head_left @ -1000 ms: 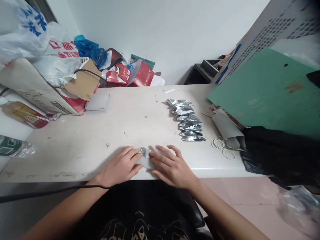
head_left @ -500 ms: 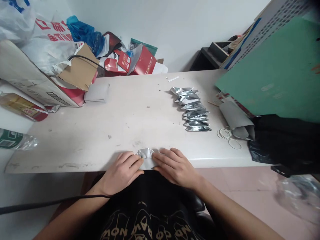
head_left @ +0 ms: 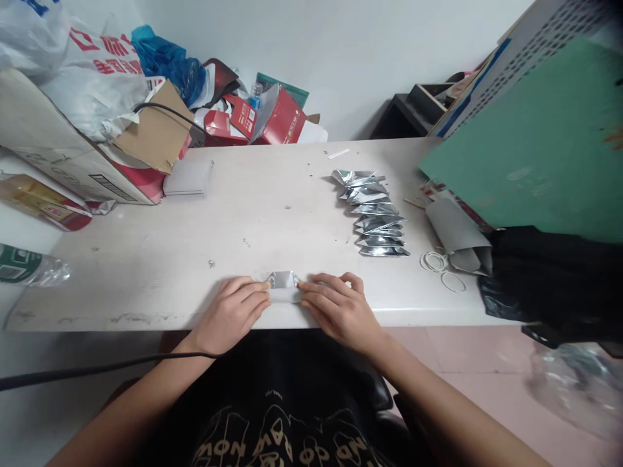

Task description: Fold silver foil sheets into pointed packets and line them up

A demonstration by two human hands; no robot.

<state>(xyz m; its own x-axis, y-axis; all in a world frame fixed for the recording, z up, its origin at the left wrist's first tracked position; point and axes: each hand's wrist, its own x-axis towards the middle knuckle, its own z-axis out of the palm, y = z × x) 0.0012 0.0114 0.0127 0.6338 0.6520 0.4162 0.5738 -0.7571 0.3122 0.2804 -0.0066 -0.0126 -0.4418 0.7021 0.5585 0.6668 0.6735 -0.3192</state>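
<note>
At the front edge of the table lies a small piece of silver foil paper (head_left: 285, 280), its lower part a pale folded strip. My left hand (head_left: 234, 308) pinches its left end, fingers pressed together. On the opposite end the fingers of my right hand (head_left: 341, 308) are closed in the same way. Parts of the foil paper are hidden beneath both hands. Farther back on the right, several folded silver foil pieces (head_left: 382, 227) lie overlapped in a slanting row.
White rubber bands (head_left: 435, 261) and a rolled grey sheet (head_left: 457, 233) lie to the right, beside a black plastic bag (head_left: 549, 275). A green board (head_left: 530, 149) leans behind them. On the left stand a carton (head_left: 63, 143), a clear bottle (head_left: 32, 267) and a white box (head_left: 187, 178).
Both hands and the foil paper have moved slightly forward, away from the table's edge. The grip at both ends stays the same, and the view has shifted a little.
</note>
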